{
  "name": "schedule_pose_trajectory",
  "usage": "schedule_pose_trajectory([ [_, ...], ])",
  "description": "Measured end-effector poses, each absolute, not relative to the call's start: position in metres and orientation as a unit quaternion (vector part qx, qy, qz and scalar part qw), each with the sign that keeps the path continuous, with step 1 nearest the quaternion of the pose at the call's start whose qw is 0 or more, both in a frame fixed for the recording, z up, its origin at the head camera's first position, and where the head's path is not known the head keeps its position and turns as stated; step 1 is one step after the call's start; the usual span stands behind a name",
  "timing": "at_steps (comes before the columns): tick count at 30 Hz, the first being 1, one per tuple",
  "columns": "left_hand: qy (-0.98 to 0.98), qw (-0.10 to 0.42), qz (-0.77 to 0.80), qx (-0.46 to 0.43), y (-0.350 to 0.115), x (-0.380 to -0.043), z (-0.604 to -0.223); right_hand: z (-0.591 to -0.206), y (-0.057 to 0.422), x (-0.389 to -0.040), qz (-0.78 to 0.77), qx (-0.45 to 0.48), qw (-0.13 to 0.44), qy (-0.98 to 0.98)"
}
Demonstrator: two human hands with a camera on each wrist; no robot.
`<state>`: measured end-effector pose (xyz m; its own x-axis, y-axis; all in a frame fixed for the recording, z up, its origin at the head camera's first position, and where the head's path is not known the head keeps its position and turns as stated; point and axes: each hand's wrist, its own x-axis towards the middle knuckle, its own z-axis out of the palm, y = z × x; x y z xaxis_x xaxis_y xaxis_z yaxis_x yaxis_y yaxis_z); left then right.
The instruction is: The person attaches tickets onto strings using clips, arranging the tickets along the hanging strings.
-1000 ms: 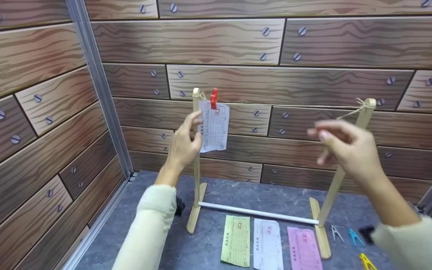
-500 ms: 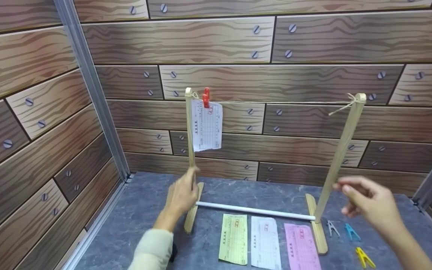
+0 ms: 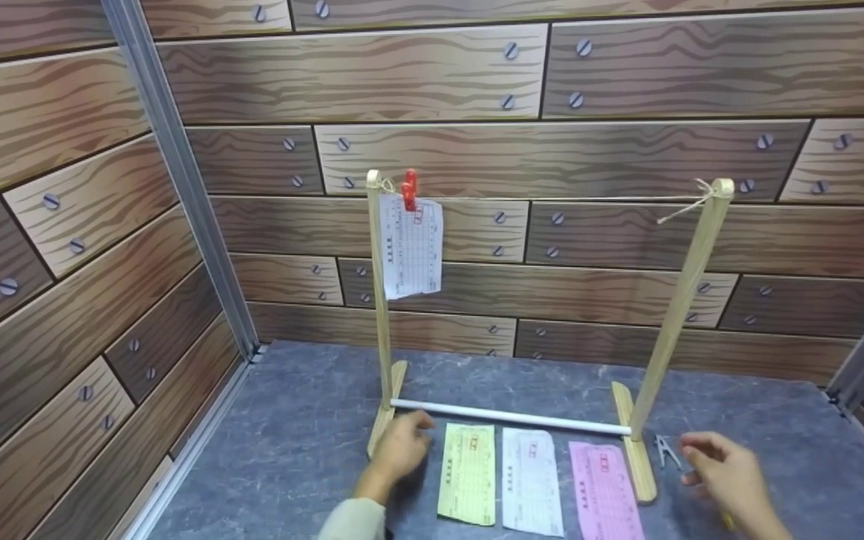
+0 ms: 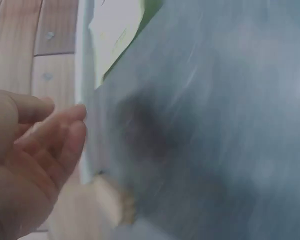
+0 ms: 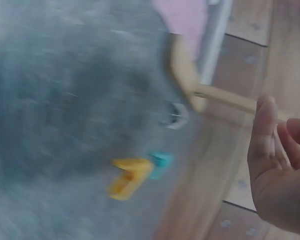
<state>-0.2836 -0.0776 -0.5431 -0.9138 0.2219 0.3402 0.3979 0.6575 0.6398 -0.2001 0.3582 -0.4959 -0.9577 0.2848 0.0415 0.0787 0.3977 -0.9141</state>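
Note:
My left hand (image 3: pixel 402 448) is over the table beside the yellow-green slip (image 3: pixel 466 474), its fingers loosely bent and holding nothing. A white slip (image 3: pixel 533 481) and a pink slip (image 3: pixel 604 491) lie to the right in the same row. My right hand (image 3: pixel 732 472) hovers near a grey clothespin (image 3: pixel 667 452), fingers relaxed, nothing in them. Below it in the right wrist view are a yellow clothespin (image 5: pixel 127 179) and a blue clothespin (image 5: pixel 161 162), both blurred. A red clothespin (image 3: pixel 409 190) fastens another white slip (image 3: pixel 411 247) to the string (image 3: pixel 552 199).
The string runs between a left wooden post (image 3: pixel 381 315) and a right wooden post (image 3: pixel 679 322). A white rod (image 3: pixel 511 417) joins their feet low over the grey table (image 3: pixel 289 450). Wood-patterned walls (image 3: pixel 432 82) close the back and left.
Both hands have come down from string height toward the table, the left to beside the yellow-green slip, the right to the clothespins. The hung slip and red clothespin stay on the string.

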Motion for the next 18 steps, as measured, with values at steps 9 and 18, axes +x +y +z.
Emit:
schedule_pose_trajectory([
  [9, -0.944, 0.06, -0.321, -0.054, -0.042, -0.288, -0.562, -0.547, 0.368, -0.232, 0.339, -0.164, 0.038, -0.926],
  [18, -0.957, 0.051, -0.28, -0.065, -0.037, -0.288, -0.565, -0.557, 0.366, -0.248, 0.228, -0.166, -0.005, -0.959],
])
